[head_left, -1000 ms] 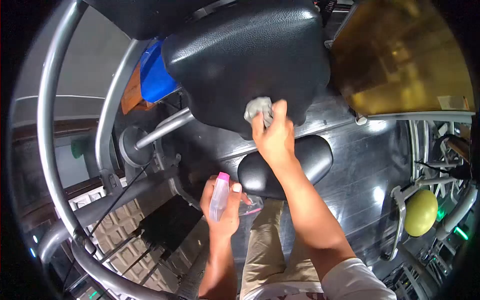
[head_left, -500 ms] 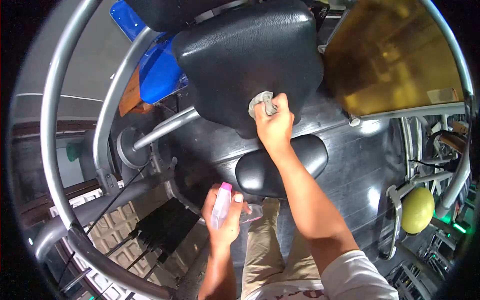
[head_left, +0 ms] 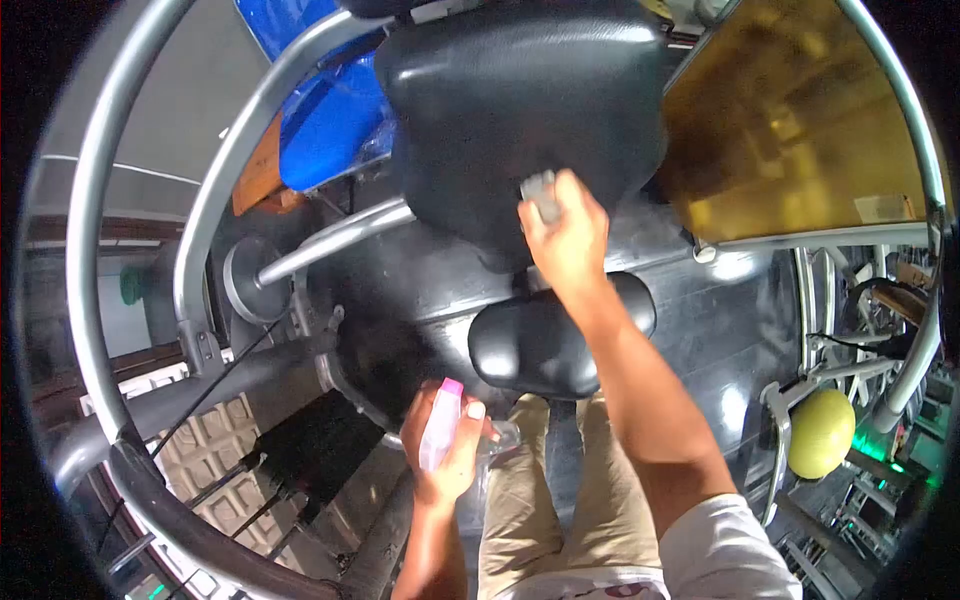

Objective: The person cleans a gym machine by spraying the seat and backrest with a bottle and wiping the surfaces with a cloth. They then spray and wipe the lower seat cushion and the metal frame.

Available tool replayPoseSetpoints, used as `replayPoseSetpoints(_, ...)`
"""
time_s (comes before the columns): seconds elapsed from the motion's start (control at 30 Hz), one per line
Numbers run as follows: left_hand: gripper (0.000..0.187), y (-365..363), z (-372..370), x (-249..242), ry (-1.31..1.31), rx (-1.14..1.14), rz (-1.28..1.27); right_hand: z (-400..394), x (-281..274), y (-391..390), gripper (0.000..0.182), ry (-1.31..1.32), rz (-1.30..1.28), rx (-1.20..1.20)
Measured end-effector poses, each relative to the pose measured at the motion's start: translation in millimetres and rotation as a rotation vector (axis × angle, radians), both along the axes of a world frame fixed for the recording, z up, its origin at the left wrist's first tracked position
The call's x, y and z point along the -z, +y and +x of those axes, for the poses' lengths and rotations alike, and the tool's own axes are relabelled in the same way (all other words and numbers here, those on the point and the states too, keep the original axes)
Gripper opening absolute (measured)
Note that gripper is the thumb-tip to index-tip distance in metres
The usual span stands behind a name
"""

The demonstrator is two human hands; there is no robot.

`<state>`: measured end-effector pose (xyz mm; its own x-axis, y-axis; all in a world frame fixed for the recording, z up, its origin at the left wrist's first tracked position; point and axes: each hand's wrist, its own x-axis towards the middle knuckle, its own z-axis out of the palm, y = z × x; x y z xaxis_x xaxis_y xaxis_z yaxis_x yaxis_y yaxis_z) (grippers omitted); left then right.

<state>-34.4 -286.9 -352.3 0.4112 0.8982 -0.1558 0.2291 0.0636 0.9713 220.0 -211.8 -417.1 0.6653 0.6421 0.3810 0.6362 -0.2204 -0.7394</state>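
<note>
A person in tan trousers [head_left: 540,500] and a white sleeve [head_left: 725,555] stands over a gym machine, both hands at work. Nearest the camera, the left hand [head_left: 445,445] is wrapped around a small clear spray bottle [head_left: 438,428] with a pink cap, held upright below and left of the small pad [head_left: 545,335]. That oval black pad sits just above the person's knees. Beyond it, the right arm stretches forward across the pad's right end, and the right hand [head_left: 568,235] is closed on a bunched grey cloth [head_left: 540,195], pressing it against the lower edge of the big pad [head_left: 520,100], a broad black cushion above the small pad. The 2 hands are well apart, each clamped on its own item. A grey bar [head_left: 330,240] runs left from beneath the big pad to a round hub. Curved grey frame tubes [head_left: 85,250] sweep around the left of the small pad, with a black weight stack [head_left: 315,450] low on that side. A blue cushion [head_left: 320,120] lies left of the big pad, an amber panel [head_left: 800,120] to its right. Far right of the small pad, a yellow-green ball [head_left: 820,432] rests in a metal stand.
</note>
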Motion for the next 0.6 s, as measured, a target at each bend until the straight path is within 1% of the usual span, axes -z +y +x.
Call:
replayPoseSetpoints(0.03, 0.018, 1, -3, 1, 0.021, 0.009, 0.034, -1, -16, 9, 0.024, -0.033, 0.079, -0.038)
replayPoseSetpoints(0.07, 0.020, 2, -6, 3, 0.041, 0.018, 0.068, 0, -27, 20, 0.024, -0.101, 0.100, -0.038)
replayPoseSetpoints(0.1, 0.020, 2, -3, 2, 0.010, -0.021, 0.020, 1, -32, 27, 0.024, -0.171, 0.122, -0.039)
replayPoseSetpoints(0.13, 0.021, 2, -1, -2, -0.023, -0.054, -0.030, 0, -26, 23, 0.025, -0.163, 0.093, -0.035)
replayPoseSetpoints(0.17, 0.021, 3, 1, -5, -0.062, -0.083, -0.073, 2, -11, 14, 0.026, -0.181, 0.003, -0.025)
replayPoseSetpoints(0.23, 0.020, 3, 2, -13, -0.100, -0.093, -0.081, 1, 32, -11, 0.026, -0.211, -0.169, -0.009)
replayPoseSetpoints(0.27, 0.020, 4, 0, -16, -0.118, -0.097, -0.082, 2, 50, -24, 0.027, -0.143, -0.263, -0.015)
replayPoseSetpoints(0.3, 0.021, 5, -6, -14, -0.123, -0.066, -0.079, 0, 42, -25, 0.027, -0.078, -0.353, -0.022)
replayPoseSetpoints(0.33, 0.023, 4, -13, -10, -0.126, -0.036, -0.077, 1, 37, -22, 0.029, -0.093, -0.330, -0.047)
replayPoseSetpoints(0.37, 0.026, 5, -17, -5, -0.128, -0.011, -0.075, 5, 34, -14, 0.028, -0.117, -0.247, -0.060)
replayPoseSetpoints(0.4, 0.025, 4, -12, -10, -0.179, -0.068, -0.148, 2, 17, -5, 0.028, -0.131, -0.179, -0.073)
replayPoseSetpoints(0.5, 0.018, 7, -9, -4, -0.170, -0.097, -0.152, -8, -41, 21, 0.024, -0.193, 0.061, -0.100)
replayPoseSetpoints(0.53, 0.016, 8, -6, -5, -0.178, -0.122, -0.152, -9, -51, 30, 0.023, -0.221, 0.092, -0.090)
replayPoseSetpoints(0.6, 0.015, 9, -1, -10, -0.189, -0.155, -0.157, -7, -23, 22, 0.023, -0.289, 0.016, -0.100)
